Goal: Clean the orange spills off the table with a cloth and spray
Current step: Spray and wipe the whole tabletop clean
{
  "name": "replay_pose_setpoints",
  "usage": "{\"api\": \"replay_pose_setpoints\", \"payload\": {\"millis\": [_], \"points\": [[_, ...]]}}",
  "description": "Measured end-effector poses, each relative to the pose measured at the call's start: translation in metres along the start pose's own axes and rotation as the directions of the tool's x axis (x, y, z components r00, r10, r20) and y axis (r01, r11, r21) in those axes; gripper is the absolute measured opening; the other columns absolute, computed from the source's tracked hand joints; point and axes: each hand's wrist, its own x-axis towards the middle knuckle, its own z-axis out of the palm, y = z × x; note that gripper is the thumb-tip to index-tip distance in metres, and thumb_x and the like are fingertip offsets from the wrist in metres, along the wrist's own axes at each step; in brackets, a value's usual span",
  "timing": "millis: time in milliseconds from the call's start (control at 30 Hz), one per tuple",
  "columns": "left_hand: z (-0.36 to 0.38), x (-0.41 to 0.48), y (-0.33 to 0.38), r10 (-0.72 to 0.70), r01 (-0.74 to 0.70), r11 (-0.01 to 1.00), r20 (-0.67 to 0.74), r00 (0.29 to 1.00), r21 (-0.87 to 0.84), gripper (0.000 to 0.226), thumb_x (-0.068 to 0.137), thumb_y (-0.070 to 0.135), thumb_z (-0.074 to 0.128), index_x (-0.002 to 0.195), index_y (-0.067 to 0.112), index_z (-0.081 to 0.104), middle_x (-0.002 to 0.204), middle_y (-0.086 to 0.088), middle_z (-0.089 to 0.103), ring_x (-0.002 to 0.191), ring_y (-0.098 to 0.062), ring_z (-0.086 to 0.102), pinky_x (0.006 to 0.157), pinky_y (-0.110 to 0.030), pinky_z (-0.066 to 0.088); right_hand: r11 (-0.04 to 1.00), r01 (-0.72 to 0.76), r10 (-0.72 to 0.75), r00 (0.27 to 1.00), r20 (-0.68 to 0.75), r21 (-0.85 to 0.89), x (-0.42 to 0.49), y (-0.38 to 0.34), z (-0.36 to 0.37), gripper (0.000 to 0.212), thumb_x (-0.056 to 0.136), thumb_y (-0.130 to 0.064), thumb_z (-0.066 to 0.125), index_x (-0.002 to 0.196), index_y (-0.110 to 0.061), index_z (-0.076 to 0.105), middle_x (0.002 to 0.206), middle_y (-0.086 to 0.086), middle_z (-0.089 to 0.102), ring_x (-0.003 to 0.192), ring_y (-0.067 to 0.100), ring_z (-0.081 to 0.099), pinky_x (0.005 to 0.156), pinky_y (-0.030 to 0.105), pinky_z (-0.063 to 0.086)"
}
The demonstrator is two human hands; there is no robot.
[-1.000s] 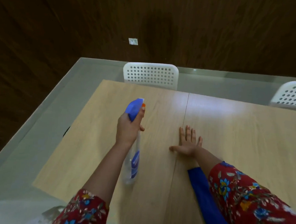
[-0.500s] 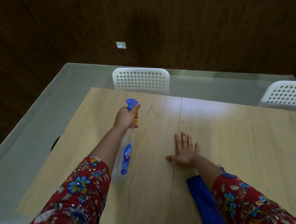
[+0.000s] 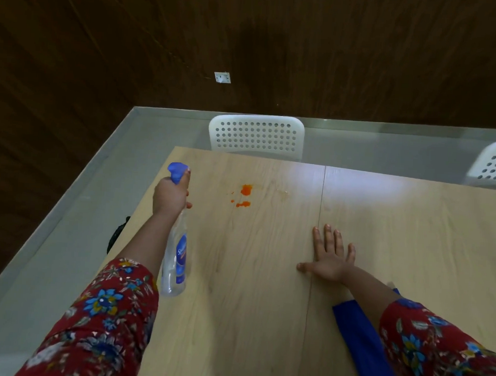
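My left hand (image 3: 170,196) grips the neck of a clear spray bottle (image 3: 176,259) with a blue trigger head, held above the left part of the light wooden table (image 3: 250,288). The nozzle points away from me, toward the far edge. Orange spills (image 3: 244,195) lie on the table just right of the nozzle. My right hand (image 3: 330,256) rests flat on the table with fingers spread, holding nothing. A blue cloth (image 3: 359,340) lies on the table under my right forearm, partly hidden by the sleeve.
Two white perforated chairs stand at the table's far side, one (image 3: 256,136) in the middle and one (image 3: 495,163) at the right. A grey floor strip (image 3: 76,207) runs along the left. A dark object (image 3: 118,232) shows by the table's left edge.
My left hand has carried the bottle farther forward and to the left. The orange spills, hidden behind the hand earlier, are now in view. The right hand stays flat in place.
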Motion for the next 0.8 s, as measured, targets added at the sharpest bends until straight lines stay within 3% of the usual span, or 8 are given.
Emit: {"api": "replay_pose_setpoints", "payload": {"millis": [200,300,467,600,800], "points": [[-0.036,-0.004,-0.032,-0.008,0.021,0.983,-0.067,0.998,0.184,0.059,0.092,0.059,0.047,0.083,0.001,0.057,0.067,-0.01,0.062,0.052,-0.026,0.066,0.065,-0.041,0.056,1.0,0.003,-0.003,1.0,-0.006,0.005,-0.001,-0.001,0.0,0.111,0.084,-0.068,0.051,0.145,-0.028,-0.032,0.147,0.003,-0.045,0.138,0.025,-0.038,0.111,0.054,-0.017],[-0.046,-0.01,-0.046,-0.081,0.095,0.976,-0.079,0.994,0.194,0.059,0.093,0.058,0.046,0.084,0.001,0.058,0.069,-0.012,0.065,0.054,-0.027,0.067,0.069,-0.041,0.055,1.0,0.002,-0.002,1.0,-0.005,0.008,-0.001,0.0,0.0,0.11,0.084,-0.068,0.051,0.145,-0.028,-0.032,0.146,0.002,-0.046,0.138,0.025,-0.037,0.112,0.054,-0.017],[-0.038,-0.028,-0.043,-0.081,0.081,0.997,0.086,0.993,-0.003,0.048,0.089,0.058,0.056,0.093,0.01,0.062,0.082,-0.005,0.065,0.055,-0.029,0.066,0.073,-0.044,0.057,1.0,-0.005,0.005,1.0,-0.015,0.005,-0.002,-0.001,0.001,0.109,0.084,-0.068,0.051,0.145,-0.028,-0.03,0.147,0.003,-0.044,0.139,0.025,-0.036,0.112,0.054,-0.016],[-0.018,-0.052,-0.026,0.014,-0.011,0.999,0.12,0.993,-0.031,0.049,0.089,0.057,0.055,0.086,0.01,0.062,0.077,-0.005,0.066,0.049,-0.024,0.064,0.066,-0.04,0.056,1.0,-0.002,0.003,1.0,-0.025,0.009,-0.002,-0.001,0.001,0.109,0.084,-0.068,0.051,0.146,-0.028,-0.029,0.149,0.003,-0.043,0.139,0.025,-0.036,0.112,0.054,-0.016],[-0.006,-0.092,-0.01,0.018,0.013,0.995,0.312,0.95,-0.096,0.041,0.09,0.054,0.056,0.087,0.013,0.061,0.082,-0.006,0.065,0.051,-0.023,0.062,0.061,-0.033,0.051,1.0,-0.018,0.019,0.999,-0.032,0.017,-0.004,-0.004,0.001,0.109,0.084,-0.068,0.051,0.147,-0.029,-0.028,0.15,0.002,-0.042,0.14,0.024,-0.035,0.112,0.054,-0.017]]}}
